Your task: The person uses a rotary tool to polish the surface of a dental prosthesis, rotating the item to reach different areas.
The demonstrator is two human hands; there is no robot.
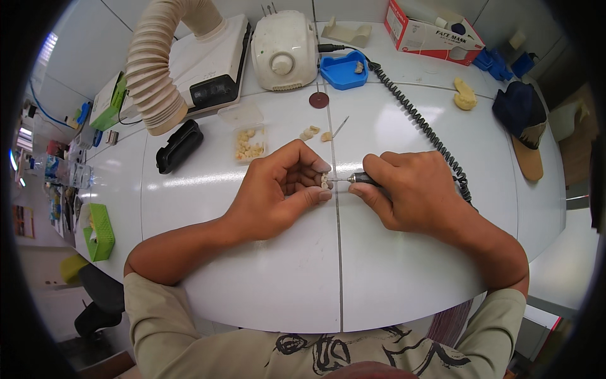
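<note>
Between its thumb and fingertips, my left hand [273, 192] pinches a small off-white dental bridge [324, 181], shaped like a short row of teeth. My right hand [413, 192] is closed around a black rotary handpiece [365, 179]. The handpiece's thin metal bur points left, its tip at or very close to the bridge; contact cannot be made out. A black coiled cord [421, 115] runs past my right hand toward the white control unit [285, 50]. Beyond my hands lie a few tooth-coloured pieces [309, 132] and a thin pointed metal tool [341, 126].
An open clear box [250, 145] of tooth pieces and a black case [179, 146] sit beyond my left hand. A ribbed suction hose [151, 69] arches at far left. Farther back are a blue tray [344, 71], a red-white box [432, 35], a yellowish cast [465, 95] and a dark cap [519, 114].
</note>
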